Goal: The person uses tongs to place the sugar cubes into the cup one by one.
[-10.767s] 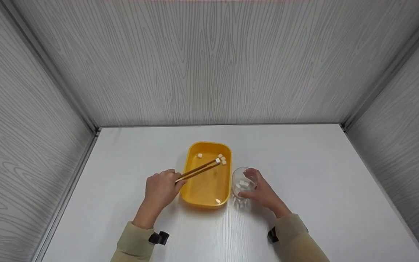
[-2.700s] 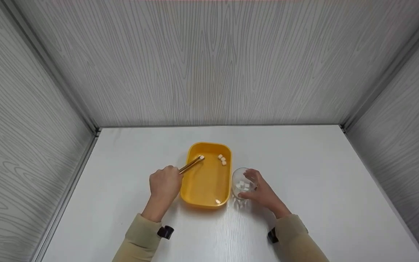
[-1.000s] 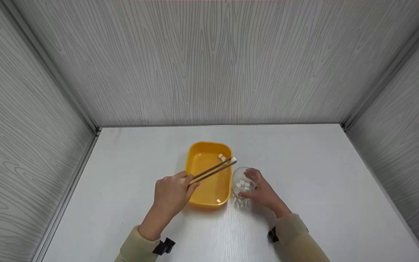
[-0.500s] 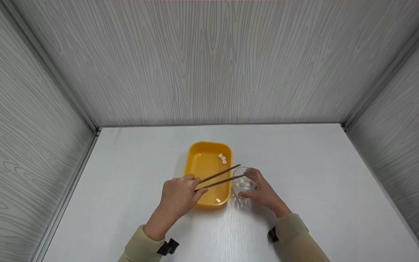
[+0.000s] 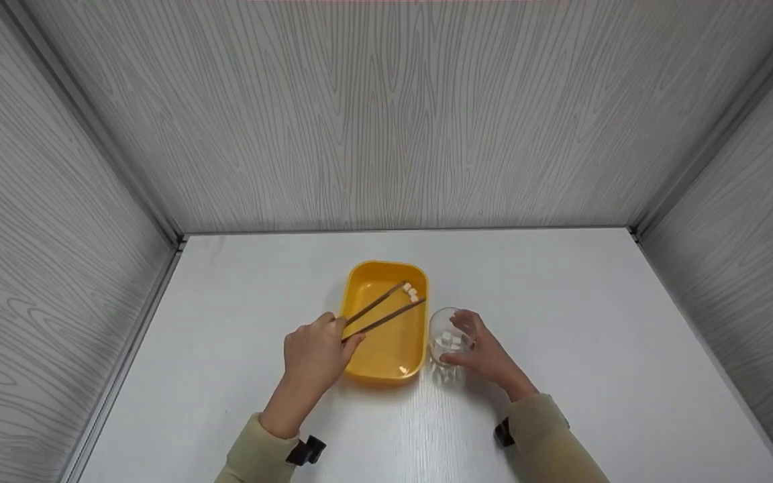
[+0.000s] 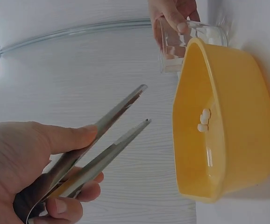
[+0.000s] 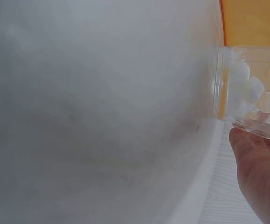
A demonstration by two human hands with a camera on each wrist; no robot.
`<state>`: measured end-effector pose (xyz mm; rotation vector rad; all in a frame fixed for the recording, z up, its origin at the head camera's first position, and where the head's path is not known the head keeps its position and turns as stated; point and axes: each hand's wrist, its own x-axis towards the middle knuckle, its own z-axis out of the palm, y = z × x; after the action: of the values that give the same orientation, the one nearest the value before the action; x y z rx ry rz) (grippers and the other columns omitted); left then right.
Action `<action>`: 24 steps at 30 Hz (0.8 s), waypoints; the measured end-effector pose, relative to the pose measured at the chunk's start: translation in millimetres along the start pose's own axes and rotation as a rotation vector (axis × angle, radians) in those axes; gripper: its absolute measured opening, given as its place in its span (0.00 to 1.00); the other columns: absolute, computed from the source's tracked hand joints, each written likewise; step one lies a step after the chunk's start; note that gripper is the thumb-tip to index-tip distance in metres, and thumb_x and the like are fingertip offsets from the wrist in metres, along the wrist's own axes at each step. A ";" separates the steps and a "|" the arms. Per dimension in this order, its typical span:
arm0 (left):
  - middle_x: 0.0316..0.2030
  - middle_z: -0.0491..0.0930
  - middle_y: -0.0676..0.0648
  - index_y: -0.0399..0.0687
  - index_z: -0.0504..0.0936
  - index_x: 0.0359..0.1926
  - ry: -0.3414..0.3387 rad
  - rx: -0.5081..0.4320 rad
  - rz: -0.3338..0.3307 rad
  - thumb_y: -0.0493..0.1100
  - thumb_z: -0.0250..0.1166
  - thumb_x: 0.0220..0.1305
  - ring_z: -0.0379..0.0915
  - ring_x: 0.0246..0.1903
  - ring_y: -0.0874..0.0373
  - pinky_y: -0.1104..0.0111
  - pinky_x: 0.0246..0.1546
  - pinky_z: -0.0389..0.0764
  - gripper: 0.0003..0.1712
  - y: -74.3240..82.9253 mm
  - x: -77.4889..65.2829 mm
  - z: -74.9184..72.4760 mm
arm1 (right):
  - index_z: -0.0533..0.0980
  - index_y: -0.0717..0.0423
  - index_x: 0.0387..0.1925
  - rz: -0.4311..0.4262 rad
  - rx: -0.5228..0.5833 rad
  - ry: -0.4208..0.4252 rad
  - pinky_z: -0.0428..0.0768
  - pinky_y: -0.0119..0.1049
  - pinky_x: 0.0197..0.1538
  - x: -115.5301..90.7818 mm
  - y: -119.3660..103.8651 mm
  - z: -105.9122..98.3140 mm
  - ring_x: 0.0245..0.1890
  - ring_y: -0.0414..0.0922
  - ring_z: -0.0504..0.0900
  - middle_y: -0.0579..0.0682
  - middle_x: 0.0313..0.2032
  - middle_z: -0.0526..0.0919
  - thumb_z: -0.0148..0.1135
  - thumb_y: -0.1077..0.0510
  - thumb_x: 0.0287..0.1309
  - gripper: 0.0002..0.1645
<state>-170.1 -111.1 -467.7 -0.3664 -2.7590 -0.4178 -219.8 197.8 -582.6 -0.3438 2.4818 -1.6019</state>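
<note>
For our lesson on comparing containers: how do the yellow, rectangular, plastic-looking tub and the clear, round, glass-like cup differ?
The yellow tub is opaque and rectangular; the clear cup is see-through and round. The tub is longer and wider than the cup. The right hand holds the cup, while the tub stands unheld. Both stand on the white table and contain small white cubes.

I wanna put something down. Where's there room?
There's room on the white table left of the left hand, right of the right hand, and between the yellow tray and back wall. It's crowded between tray and glass.
</note>
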 end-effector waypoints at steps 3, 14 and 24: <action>0.20 0.70 0.49 0.38 0.84 0.31 -0.035 0.008 -0.050 0.54 0.73 0.57 0.63 0.13 0.57 0.66 0.15 0.70 0.22 -5.3 1.5 2.7 | 0.56 0.58 0.70 0.002 0.003 0.010 0.58 0.60 0.66 -1.9 -7.3 0.8 0.70 0.57 0.59 0.59 0.68 0.65 0.77 0.58 0.49 0.53; 0.19 0.68 0.48 0.38 0.83 0.29 -0.197 0.050 -0.146 0.55 0.71 0.59 0.65 0.15 0.54 0.63 0.18 0.70 0.21 -22.1 10.1 13.8 | 0.57 0.56 0.70 0.016 -0.025 0.018 0.59 0.59 0.66 0.6 0.7 0.7 0.70 0.55 0.60 0.55 0.68 0.66 0.79 0.53 0.46 0.55; 0.19 0.71 0.48 0.39 0.83 0.28 -0.212 0.110 -0.102 0.55 0.70 0.60 0.70 0.17 0.53 0.61 0.19 0.74 0.21 -23.0 36.3 21.3 | 0.58 0.54 0.68 0.024 -0.033 0.016 0.60 0.57 0.66 1.1 1.1 0.9 0.70 0.53 0.61 0.53 0.67 0.66 0.80 0.52 0.45 0.54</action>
<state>-216.0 -118.2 -479.7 -0.2558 -3.0012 -0.2632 -220.8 197.1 -584.0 -0.3063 2.5170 -1.5617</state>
